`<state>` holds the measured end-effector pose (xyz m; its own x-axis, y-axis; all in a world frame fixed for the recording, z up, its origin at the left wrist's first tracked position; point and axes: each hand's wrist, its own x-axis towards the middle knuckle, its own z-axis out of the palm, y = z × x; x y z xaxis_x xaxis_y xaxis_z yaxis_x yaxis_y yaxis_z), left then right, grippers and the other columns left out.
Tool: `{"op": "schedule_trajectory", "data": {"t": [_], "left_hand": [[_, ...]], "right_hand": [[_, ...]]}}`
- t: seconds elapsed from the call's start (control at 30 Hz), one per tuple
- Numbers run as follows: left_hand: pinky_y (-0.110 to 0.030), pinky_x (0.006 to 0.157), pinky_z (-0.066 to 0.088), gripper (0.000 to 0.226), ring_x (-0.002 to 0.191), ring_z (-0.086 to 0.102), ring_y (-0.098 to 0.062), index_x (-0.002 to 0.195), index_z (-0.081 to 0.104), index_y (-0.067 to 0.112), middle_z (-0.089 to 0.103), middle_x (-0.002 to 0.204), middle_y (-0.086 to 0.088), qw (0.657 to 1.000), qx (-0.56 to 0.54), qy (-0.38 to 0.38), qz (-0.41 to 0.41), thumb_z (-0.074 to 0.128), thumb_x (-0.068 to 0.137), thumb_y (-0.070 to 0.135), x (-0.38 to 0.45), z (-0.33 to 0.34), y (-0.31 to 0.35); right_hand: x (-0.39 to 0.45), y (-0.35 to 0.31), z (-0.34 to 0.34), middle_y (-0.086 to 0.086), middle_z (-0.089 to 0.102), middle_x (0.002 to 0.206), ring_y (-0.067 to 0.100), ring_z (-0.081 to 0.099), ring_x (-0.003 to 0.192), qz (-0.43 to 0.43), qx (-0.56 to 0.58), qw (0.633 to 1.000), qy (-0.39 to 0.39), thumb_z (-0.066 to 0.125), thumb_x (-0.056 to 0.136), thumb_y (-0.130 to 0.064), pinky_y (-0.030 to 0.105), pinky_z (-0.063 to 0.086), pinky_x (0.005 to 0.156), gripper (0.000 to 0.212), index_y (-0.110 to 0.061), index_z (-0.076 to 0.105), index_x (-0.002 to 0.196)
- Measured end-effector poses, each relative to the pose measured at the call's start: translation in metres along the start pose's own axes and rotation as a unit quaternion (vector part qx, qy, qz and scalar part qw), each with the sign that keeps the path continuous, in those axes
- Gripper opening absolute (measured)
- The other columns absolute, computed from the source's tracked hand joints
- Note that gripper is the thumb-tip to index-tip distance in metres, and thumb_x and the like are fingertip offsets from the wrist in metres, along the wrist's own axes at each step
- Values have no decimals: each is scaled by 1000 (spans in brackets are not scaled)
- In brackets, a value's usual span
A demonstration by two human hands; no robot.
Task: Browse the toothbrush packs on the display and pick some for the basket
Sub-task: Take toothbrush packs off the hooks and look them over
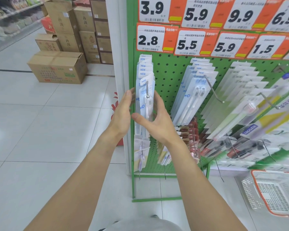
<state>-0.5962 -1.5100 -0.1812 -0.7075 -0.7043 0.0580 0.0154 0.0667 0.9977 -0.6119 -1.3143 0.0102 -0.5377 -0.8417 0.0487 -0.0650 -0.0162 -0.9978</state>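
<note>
Far to the left, brown cardboard boxes (58, 68) sit stacked on the pale tiled floor (32, 130) beside a white pillar (117, 55). Next comes the left hand (122, 114), fingers straight and flat, its grip open, lying against the left edge of the front clear-and-blue toothbrush pack (144, 100) that hangs on the leftmost metal hook (147, 90) of the green pegboard display (170, 72). The right hand (154, 121) flanks the same pack from the other side, thumb across its lower front and fingers curved round its right edge, so this grip holds the pack while it hangs in its row, under the orange-and-white price card reading 2.8 (150, 40). Further right hang a second row of clear packs with white toothbrushes (194, 97), then more rows, blurred. At the lower right, on the floor, stands a white plastic mesh basket with an orange rim (274, 194); what it holds, if anything, I cannot tell.
</note>
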Motion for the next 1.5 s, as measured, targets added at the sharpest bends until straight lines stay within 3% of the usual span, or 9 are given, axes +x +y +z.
{"op": "schedule_trajectory", "data": {"t": [0.1, 0.23, 0.4, 0.53, 0.73, 0.9, 1.03, 1.2, 1.5], "left_hand": [[-27, 115, 33, 67, 141, 42, -3, 148, 46, 28, 50, 150, 13, 999, -5, 43, 22, 19, 98, 64, -73, 23, 146], [-40, 108, 44, 39, 121, 59, -10, 119, 63, 22, 66, 121, 9, 975, -39, 191, 110, 36, 98, 41, -111, 29, 180], [-18, 72, 46, 22, 79, 57, -4, 89, 59, 22, 61, 85, 7, 905, -45, 355, 228, 52, 92, 1, -139, 47, 191], [-22, 65, 45, 24, 67, 56, -10, 93, 58, 22, 59, 80, 16, 907, 11, 265, 329, 53, 92, -1, -163, 77, 189], [-26, 87, 54, 34, 97, 62, -3, 129, 56, 21, 65, 114, 9, 987, 132, -29, 84, 59, 97, 12, -150, 127, 176], [-36, 114, 40, 52, 134, 47, -10, 148, 40, 16, 48, 148, 3, 983, 173, -10, 57, 52, 98, 12, -114, 147, 163], [-18, 102, 40, 52, 123, 49, -1, 145, 44, 22, 53, 138, 12, 988, 155, -1, 18, 54, 96, 12, -96, 156, 169], [-11, 87, 46, 24, 99, 58, 11, 114, 58, 29, 63, 105, 22, 991, 132, 22, 28, 62, 95, 15, -88, 159, 163], [-35, 81, 59, 7, 88, 74, -11, 103, 64, 16, 77, 94, 6, 999, 39, 13, 31, 66, 97, 15, -97, 152, 155]], "right_hand": [[-7, 12, -8, -14, 23, 166, -1, 23, 150, -22, -148, 988, 34, 78, 78, -59, 40, 26, 125, 113, -26, 11, 162], [-12, 42, -22, -20, 24, 164, -5, 24, 148, -9, -161, 984, 69, 78, 82, -54, 28, 27, 122, 103, -31, 17, 161], [-28, 53, -40, -11, 71, 113, 5, 67, 106, -74, -127, 959, 242, 78, 89, -19, 33, 55, 97, 30, -20, 68, 118], [-38, 49, -59, -6, 73, 86, 14, 69, 81, -104, -69, 929, 348, 73, 92, -13, 38, 59, 80, 11, -24, 69, 91], [-40, 50, -81, 2, 68, 113, 6, 67, 103, -161, -105, 896, 400, 64, 94, -1, 24, 56, 86, 24, -18, 72, 109], [-30, 60, -104, -4, 39, 158, -9, 47, 130, -88, -170, 927, 321, 58, 98, -11, 22, 49, 101, 62, -25, 38, 155], [-20, 67, -114, -3, 46, 156, 3, 68, 105, -11, -189, 952, 242, 56, 99, -24, 33, 57, 89, 75, -40, 14, 159], [-17, 74, -115, -14, 47, 154, 11, 52, 136, -5, -163, 959, 230, 57, 95, -37, 46, 49, 108, 73, -42, 20, 158], [-45, 84, -104, -13, 62, 139, 14, 64, 120, -51, -105, 950, 290, 62, 93, -22, 40, 54, 101, 58, -37, 50, 147]]}}
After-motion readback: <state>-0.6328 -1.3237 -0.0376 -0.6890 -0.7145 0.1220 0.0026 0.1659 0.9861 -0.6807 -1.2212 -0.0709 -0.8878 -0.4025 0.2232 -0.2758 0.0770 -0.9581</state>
